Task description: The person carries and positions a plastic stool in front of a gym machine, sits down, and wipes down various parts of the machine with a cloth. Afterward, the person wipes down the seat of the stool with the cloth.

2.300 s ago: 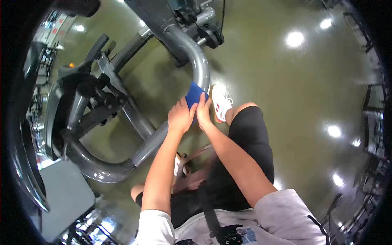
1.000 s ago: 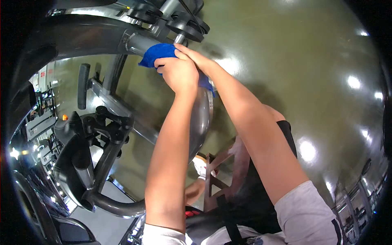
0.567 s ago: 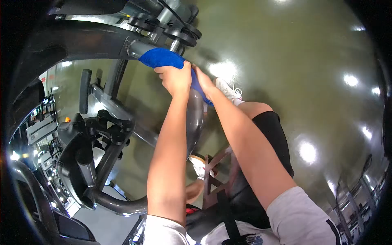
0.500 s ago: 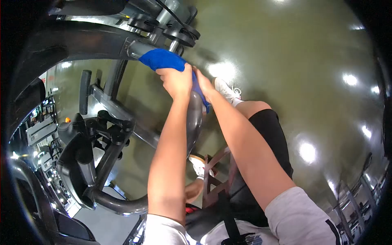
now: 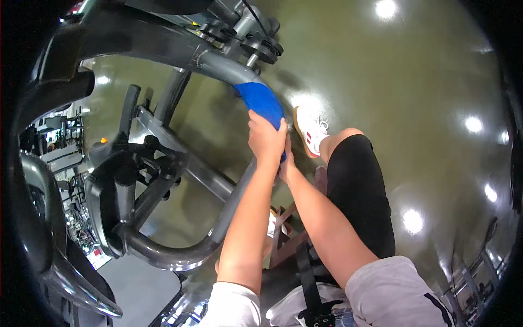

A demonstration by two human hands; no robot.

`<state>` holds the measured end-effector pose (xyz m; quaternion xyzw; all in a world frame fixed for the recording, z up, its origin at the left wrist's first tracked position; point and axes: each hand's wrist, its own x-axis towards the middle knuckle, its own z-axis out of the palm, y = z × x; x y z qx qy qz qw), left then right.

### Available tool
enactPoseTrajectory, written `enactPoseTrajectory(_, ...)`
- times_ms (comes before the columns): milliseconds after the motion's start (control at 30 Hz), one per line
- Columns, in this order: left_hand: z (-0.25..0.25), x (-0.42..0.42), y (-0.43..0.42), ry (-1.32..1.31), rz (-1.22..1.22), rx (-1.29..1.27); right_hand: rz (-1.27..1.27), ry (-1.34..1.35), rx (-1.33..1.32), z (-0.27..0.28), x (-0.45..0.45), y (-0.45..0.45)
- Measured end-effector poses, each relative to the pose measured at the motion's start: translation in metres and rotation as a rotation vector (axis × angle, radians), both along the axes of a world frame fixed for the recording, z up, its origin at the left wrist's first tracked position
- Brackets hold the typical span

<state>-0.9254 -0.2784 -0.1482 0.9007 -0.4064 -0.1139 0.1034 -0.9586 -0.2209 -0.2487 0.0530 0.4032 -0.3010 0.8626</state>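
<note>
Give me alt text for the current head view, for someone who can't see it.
A bare left hand grips a blue cloth over a curved gray tube, with the right hand beside it, partly hidden. A white sneaker rests on the shiny olive floor.

the cloth is blue, the frame grey, the shoe white with red stripes, the shorts black.

Betw tube & frame bar, L hand had room. Shoe & knee obstructed R hand on R; open floor lay past them. Wt discs crowded tube's far end.
</note>
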Motion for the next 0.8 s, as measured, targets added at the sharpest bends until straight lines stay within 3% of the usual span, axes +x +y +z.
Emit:
enactPoseTrajectory(67,0.0,-0.003,0.018,-0.035,-0.075,0.032,-0.1,-0.08,-0.081,-0.008,0.005,0.026)
enactPoseTrajectory(233,-0.013,-0.002,0.073,-0.397,-0.23,0.012,0.025,-0.032,-0.116,0.02,-0.006,0.048)
enactPoseTrajectory(333,-0.008,0.001,0.097,-0.449,-0.246,0.009,0.077,0.019,-0.143,0.027,-0.012,0.059)
enactPoseTrajectory(533,-0.002,0.013,0.121,-0.413,-0.059,-0.014,0.162,0.093,-0.194,0.043,-0.001,0.072)
enactPoseTrajectory(600,-0.008,0.023,0.128,-0.434,-0.035,-0.012,0.024,0.36,-0.405,0.04,0.007,0.053)
enactPoseTrajectory(733,-0.013,0.026,0.133,-0.43,-0.067,-0.041,0.164,1.016,-1.29,0.049,0.01,-0.001)
enactPoseTrajectory(800,-0.017,0.022,0.126,-0.48,-0.024,-0.011,0.184,1.167,-1.586,0.054,0.009,-0.022)
